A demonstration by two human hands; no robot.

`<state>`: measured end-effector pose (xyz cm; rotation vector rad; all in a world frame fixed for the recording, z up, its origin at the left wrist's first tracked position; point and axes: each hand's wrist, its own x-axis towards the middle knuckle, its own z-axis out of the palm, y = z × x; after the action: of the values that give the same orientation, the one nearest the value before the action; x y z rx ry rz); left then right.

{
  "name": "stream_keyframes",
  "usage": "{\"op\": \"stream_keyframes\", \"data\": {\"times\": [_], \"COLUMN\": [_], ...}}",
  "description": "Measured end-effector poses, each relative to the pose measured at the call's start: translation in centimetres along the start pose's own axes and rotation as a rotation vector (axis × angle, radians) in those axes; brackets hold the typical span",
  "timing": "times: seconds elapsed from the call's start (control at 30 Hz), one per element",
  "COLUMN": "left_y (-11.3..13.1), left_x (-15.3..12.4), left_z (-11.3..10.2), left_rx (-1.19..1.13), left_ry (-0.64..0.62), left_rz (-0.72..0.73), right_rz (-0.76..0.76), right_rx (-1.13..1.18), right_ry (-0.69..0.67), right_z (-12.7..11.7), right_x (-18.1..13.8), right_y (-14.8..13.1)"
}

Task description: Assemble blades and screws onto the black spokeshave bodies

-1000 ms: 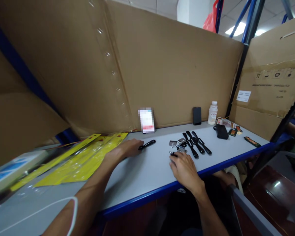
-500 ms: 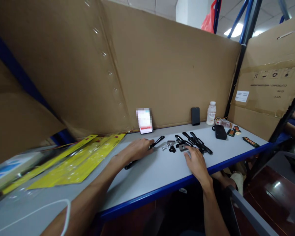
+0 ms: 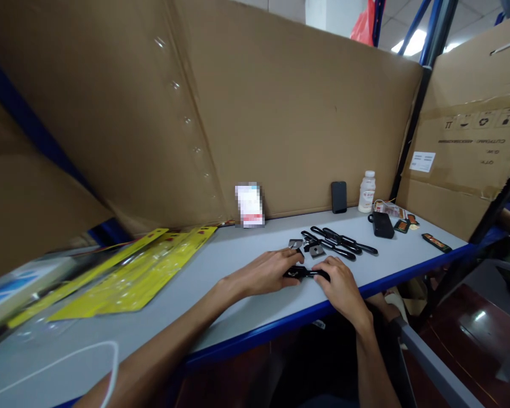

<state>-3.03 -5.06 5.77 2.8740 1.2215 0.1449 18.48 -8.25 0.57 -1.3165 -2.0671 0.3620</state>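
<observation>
A black spokeshave body (image 3: 302,272) lies level between my hands near the table's front edge. My left hand (image 3: 276,268) is closed about its left part, thumb and fingers around it. At the other end, my right hand (image 3: 339,283) grips the right handle. Just beyond them are a grey metal blade (image 3: 317,251) and another blade (image 3: 295,243), with small black parts close by, partly hidden by my left fingers. Several more black spokeshave bodies (image 3: 342,242) lie in a loose pile behind my right hand.
Yellow-backed clear packs (image 3: 148,289) cover the table's left side. A lit phone (image 3: 250,205) and a dark phone (image 3: 339,197) lean on the cardboard wall. A white bottle (image 3: 366,192), a black case (image 3: 381,225) and small packets (image 3: 436,242) stand or lie rightward. A white cable (image 3: 68,354) crosses front left.
My left hand has brought the spokeshave body rightward and nearer the front edge. My right hand has left the blade and taken hold of the right handle.
</observation>
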Motion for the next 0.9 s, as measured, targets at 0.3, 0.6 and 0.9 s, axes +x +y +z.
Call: {"op": "stream_keyframes", "data": {"times": [0.3, 0.6, 0.9], "left_y": [-0.5, 0.2, 0.5], "left_x": [-0.4, 0.5, 0.8], "left_z": [0.0, 1.2, 1.0], "left_rx": [0.113, 0.182, 0.157], "left_ry": [-0.132, -0.140, -0.054], "left_rz": [-0.048, -0.098, -0.237], "right_rz": [0.053, 0.086, 0.097], "right_rx": [-0.058, -0.197, -0.219], "right_ry": [0.017, 0.027, -0.005], "right_z": [0.4, 0.5, 0.5], "right_x": [0.1, 0.0, 0.0], "right_y": [-0.5, -1.5, -2.0]}}
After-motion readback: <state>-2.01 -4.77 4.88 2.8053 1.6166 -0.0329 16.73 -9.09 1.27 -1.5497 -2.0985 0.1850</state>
